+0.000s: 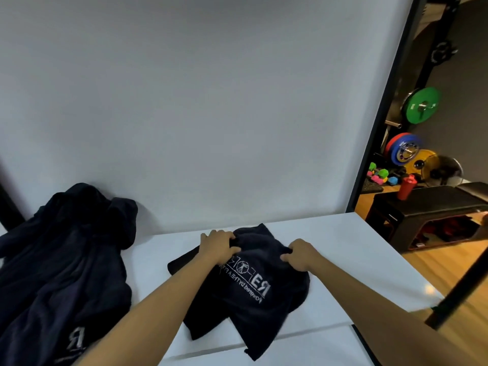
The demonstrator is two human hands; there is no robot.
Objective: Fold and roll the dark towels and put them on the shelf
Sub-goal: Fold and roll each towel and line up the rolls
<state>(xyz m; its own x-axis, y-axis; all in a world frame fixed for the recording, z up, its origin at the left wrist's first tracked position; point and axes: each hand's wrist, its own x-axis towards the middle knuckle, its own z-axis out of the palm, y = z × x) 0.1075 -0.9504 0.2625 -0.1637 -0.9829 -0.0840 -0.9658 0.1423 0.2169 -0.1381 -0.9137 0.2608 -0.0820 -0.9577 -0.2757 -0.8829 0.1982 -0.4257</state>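
**Both hands gripping a dark towel on the white worktop**

One dark towel (245, 289) lying crumpled near the middle of the white worktop (343, 249), printed side up with white lettering and a round emblem, reading upside down from this view; lower folds reaching almost to the near edge; far end bunched up toward the wall (198, 101).

Left hand (219, 247) on the towel's far left part, fingers (229, 236) curled into the cloth and grasping a bunch of it; right hand (298, 253) on the far right part, fingers curled and pinching a fold of the same towel; both forearms stretched in from the near edge, apart from each other, the printed lettering between them.

Heap of more dark towels (66, 260) piled at the left end of the worktop, leaning against the wall, well apart from the gripped towel; white lettering visible on a lower fold of the heap.

Beyond the right edge of the worktop, a wooden floor (449, 273); a black bench (435, 202) with a red bottle (406, 187) standing on it; coloured weight plates (422, 105) on a rack farther back.
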